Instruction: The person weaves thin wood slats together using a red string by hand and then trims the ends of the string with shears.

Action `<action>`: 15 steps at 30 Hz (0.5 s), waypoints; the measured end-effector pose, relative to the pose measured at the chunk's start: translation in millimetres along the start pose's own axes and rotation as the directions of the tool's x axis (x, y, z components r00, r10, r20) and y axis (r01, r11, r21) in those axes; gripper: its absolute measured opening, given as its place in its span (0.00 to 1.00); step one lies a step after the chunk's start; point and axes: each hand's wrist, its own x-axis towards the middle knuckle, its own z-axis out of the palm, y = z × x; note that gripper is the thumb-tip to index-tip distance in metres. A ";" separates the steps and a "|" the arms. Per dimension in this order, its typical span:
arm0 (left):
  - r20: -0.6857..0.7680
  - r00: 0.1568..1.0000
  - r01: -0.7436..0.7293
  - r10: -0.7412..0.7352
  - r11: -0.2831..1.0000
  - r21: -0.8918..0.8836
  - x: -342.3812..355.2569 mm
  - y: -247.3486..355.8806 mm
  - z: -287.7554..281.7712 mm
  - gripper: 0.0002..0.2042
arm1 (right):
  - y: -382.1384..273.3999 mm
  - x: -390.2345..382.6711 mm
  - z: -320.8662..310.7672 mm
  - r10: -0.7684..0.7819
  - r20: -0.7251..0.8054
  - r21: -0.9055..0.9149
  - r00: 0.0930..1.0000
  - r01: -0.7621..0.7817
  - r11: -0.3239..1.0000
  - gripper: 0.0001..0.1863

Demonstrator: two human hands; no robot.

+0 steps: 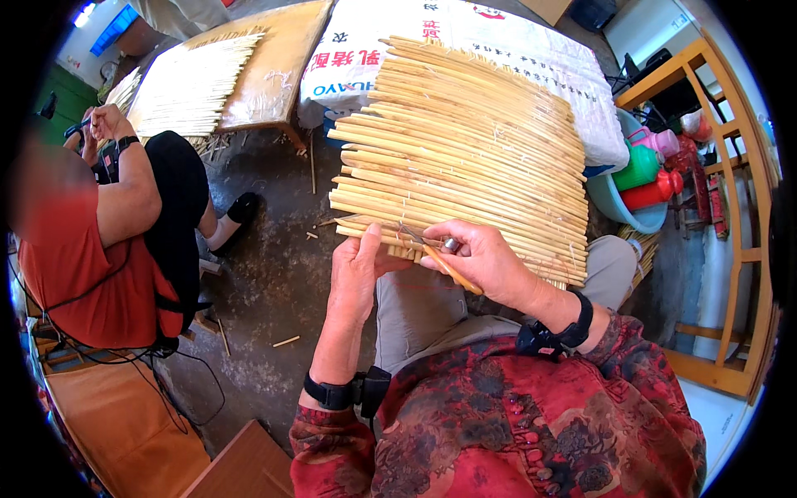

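Observation:
A mat of pale yellow reed stalks, laid side by side and bound with white thread, slopes from the table down to my lap. At its near left edge my left hand is closed on the mat, thumb on top and fingers underneath. My right hand grips a thin metal tool with a wooden handle. Its metal end lies against the nearest stalks, beside my left thumb; the exact tip shape is too small to tell. A silvery metal band shows at a right finger.
White printed sacking covers the table. A co-worker in red sits left, by a second table with another reed mat. At right are a light blue basin with colourful containers and a wooden frame.

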 end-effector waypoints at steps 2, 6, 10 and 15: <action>0.015 1.000 -0.013 0.013 1.000 0.003 0.0 0.4 0.1 0.20 | -6.1 1.0 0.0 0.135 0.057 0.048 0.989 -0.138 0.989 0.20; 0.002 1.000 -0.021 0.021 1.000 0.023 -0.2 -2.0 -1.0 0.19 | 3.1 3.9 3.7 -0.110 0.010 -0.142 0.994 0.110 0.984 0.18; 0.014 1.000 -0.022 0.021 0.999 0.049 2.6 -1.4 -2.2 0.19 | -3.4 2.2 2.9 -0.429 0.078 -0.707 0.900 0.353 0.613 0.15; 0.010 1.000 -0.011 0.011 1.000 -0.019 1.1 -7.1 -0.4 0.22 | -12.5 -5.5 5.6 -0.512 0.155 -0.824 0.845 0.397 0.404 0.16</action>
